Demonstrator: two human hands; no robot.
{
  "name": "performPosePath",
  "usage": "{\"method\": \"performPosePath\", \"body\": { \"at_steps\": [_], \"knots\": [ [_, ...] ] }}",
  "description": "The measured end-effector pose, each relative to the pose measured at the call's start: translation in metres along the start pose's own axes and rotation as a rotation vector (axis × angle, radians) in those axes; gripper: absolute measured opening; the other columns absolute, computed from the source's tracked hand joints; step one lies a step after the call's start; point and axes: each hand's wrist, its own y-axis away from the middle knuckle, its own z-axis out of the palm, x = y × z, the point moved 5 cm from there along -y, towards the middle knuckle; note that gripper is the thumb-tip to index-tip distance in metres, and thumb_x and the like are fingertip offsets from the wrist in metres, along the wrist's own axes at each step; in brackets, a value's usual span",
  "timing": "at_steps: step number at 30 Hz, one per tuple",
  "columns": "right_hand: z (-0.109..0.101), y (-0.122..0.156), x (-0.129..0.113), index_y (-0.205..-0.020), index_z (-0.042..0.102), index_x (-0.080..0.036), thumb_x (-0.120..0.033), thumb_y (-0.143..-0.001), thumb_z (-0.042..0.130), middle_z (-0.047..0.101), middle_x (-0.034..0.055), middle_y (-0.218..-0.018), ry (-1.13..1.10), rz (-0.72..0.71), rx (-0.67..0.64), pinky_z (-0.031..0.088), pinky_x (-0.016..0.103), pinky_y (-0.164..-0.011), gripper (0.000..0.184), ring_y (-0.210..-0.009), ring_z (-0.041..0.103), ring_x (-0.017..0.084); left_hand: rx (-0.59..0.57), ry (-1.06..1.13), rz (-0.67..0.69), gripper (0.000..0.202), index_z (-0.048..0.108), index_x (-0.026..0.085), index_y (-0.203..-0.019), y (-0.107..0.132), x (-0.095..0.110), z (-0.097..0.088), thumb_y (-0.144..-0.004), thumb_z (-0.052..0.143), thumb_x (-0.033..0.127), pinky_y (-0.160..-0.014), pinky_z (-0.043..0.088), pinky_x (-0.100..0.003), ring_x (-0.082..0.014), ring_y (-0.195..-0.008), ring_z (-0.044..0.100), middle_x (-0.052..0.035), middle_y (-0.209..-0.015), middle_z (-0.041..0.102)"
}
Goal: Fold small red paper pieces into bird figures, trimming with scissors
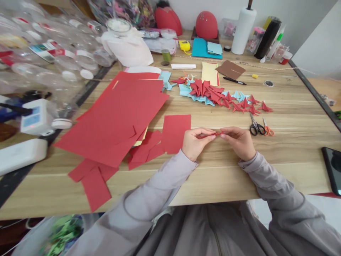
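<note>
My left hand [195, 143] and my right hand [239, 141] meet above the wooden table [287, 117], both pinching a narrow folded strip of red paper [216, 134] between the fingertips. A red paper square [175, 133] lies just left of my left hand. Behind the hands stretches a row of finished folded red and light blue paper figures [218, 96]. A pair of black scissors [255, 126] and orange scissors [268, 128] lies just right of my right hand.
Large red paper sheets [117, 113] and offcuts [93, 181] cover the left of the table. Clear plastic bottles [53, 53] pile at far left. A paper towel roll [243, 30], pen [234, 80], brown card [230, 69] and yellow sheet [209, 73] sit behind. A dark phone [333, 170] lies at the right edge.
</note>
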Motion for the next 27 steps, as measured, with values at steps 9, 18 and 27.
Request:
{"method": "performPosePath", "body": {
  "at_steps": [9,18,27],
  "knots": [
    [-0.008,-0.002,-0.003,-0.100,0.066,-0.021,-0.047,-0.068,0.073,0.070,0.0056,-0.097,-0.120,0.049,0.167,0.052,0.027,-0.062,0.042,-0.072,0.066,0.013,0.063,0.053,0.002,0.015,0.073,0.017,-0.068,-0.002,-0.004,-0.003,-0.056,0.081,0.022,-0.084,0.055,-0.038,-0.0199,-0.080,0.070,-0.0066,-0.080,0.074],
    [0.018,0.011,-0.009,-0.059,0.065,-0.017,-0.053,-0.074,0.066,0.064,0.0019,-0.055,-0.032,0.100,-0.115,0.046,0.025,-0.051,0.039,-0.050,0.055,0.011,0.106,-0.023,0.112,0.015,0.072,0.016,-0.072,-0.001,-0.001,-0.003,-0.058,0.078,0.017,-0.084,0.055,-0.036,-0.0191,-0.086,0.068,-0.0076,-0.087,0.072],
    [0.009,0.013,-0.010,-0.079,0.071,-0.019,-0.044,-0.082,0.061,0.070,0.0036,-0.067,0.162,-0.074,-0.012,0.049,0.028,-0.057,0.027,-0.058,0.062,0.015,-0.010,-0.101,0.218,0.020,0.070,0.018,-0.080,0.004,0.006,0.004,-0.062,0.077,0.019,-0.085,0.055,-0.036,-0.0209,-0.094,0.066,-0.0100,-0.100,0.068]
  ]
}}
